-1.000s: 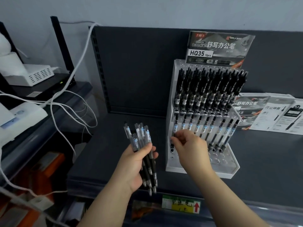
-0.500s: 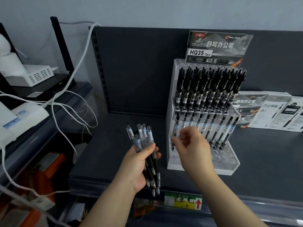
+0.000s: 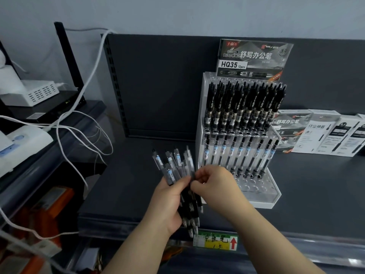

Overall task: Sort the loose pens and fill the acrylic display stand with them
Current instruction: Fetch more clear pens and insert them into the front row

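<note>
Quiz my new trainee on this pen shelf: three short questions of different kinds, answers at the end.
1. True or false: the left hand grips a bundle of clear-barrelled pens with blue labels.
2. The right hand has its fingers at: A the bundle, B the white cables, C the printed boxes.
3. Fill in: in the clear acrylic display stand, the frontmost, lowest holes are ____.
Key: 1 true; 2 A; 3 empty.
</note>
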{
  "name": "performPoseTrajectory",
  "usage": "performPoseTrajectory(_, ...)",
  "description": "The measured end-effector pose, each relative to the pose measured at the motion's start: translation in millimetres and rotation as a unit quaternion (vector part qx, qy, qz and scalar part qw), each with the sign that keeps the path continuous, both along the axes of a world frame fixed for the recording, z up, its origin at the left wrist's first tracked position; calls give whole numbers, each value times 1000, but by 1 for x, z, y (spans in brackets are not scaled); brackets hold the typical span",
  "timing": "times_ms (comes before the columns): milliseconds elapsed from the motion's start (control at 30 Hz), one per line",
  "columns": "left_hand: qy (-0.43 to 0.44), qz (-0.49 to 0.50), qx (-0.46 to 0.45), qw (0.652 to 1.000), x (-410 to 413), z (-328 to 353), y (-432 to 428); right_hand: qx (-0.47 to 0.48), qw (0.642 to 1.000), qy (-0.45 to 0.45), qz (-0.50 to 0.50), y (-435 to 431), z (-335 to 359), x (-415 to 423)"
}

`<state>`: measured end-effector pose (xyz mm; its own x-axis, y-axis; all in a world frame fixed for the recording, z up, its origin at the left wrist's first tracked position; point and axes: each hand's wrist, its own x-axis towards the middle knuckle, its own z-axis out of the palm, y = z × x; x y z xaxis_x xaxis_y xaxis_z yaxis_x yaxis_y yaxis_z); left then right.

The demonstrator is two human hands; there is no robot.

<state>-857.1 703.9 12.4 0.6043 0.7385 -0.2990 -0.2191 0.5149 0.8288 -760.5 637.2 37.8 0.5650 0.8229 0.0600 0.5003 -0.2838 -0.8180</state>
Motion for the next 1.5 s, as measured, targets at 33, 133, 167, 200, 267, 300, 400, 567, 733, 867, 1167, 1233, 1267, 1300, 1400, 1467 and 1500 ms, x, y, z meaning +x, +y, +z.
performPoseTrajectory(33,-1,1,2,1000,0,1,0,8,1000,25,-1,-1,1,2)
performPoseTrajectory(133,7,18,10,1000,0,2,4,70,993,85,-36,-7,7,9)
performPoseTrajectory(167,9,27,11,1000,0,2,5,100,989,90,-61,-9,8,14)
performPoseTrajectory(200,8,35,9,999,-1,2,7,129,984,89,-86,-10,9,18)
performPoseTrajectory(267,6,44,8,999,-1,1,11,172,974,63,-131,-11,10,28)
performPoseTrajectory(300,5,47,9,999,-1,1,12,181,971,42,-147,-11,10,32)
performPoseTrajectory(400,-1,51,11,999,1,2,14,170,971,-8,-168,-10,8,38)
performPoseTrajectory(567,-6,58,21,998,4,5,15,96,981,-55,-161,-2,-7,40)
performPoseTrajectory(733,-6,58,22,998,4,7,15,18,982,-133,-132,4,-19,40)
performPoseTrajectory(867,-6,60,22,998,2,9,15,-5,980,-154,-127,7,-19,40)
performPoseTrajectory(1167,-5,43,27,999,-2,14,11,67,981,-105,-150,-4,-13,32)
performPoseTrajectory(1233,-4,38,31,999,-2,14,9,93,984,-78,-127,-10,-6,21)
performPoseTrajectory(1267,-2,34,32,999,-1,14,8,90,990,-54,-94,-11,-2,15)
performPoseTrajectory(1300,-3,29,30,999,0,15,7,78,995,-27,-54,-12,0,9)
performPoseTrajectory(1400,-6,15,33,999,2,17,2,36,999,20,16,-12,3,1)
performPoseTrajectory(1467,-4,6,48,999,2,19,-2,22,998,47,20,-12,3,1)
performPoseTrajectory(1500,-4,3,54,999,2,19,-3,18,998,63,21,-14,3,2)
